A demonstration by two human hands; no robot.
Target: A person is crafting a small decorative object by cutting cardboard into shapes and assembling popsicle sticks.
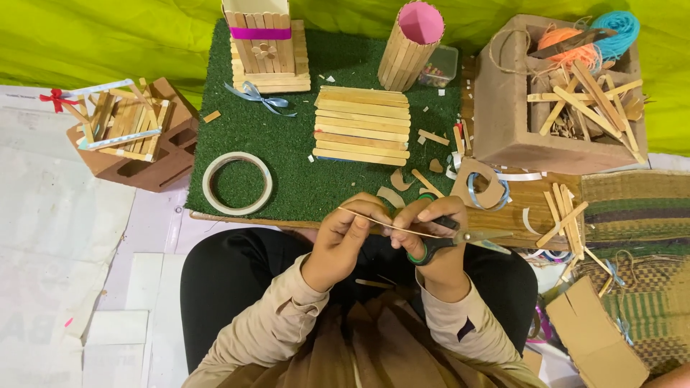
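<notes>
Holding one stick (392, 226), one scissors (460, 238)

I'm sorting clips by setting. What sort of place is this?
Probably a home craft corner on the floor: the left hand holds a thin wooden stick, the right hand scissors, beside a craft-stick cylinder and tape roll.

Green turf mat (287, 165) lying under pale wood sticks (361, 126); tube (410, 47) showing pink inside; yarn (618, 29) showing turquoise and orange; scissors (445, 244) showing green-black handles; backdrop (93, 36) glowing yellow-green.
</notes>
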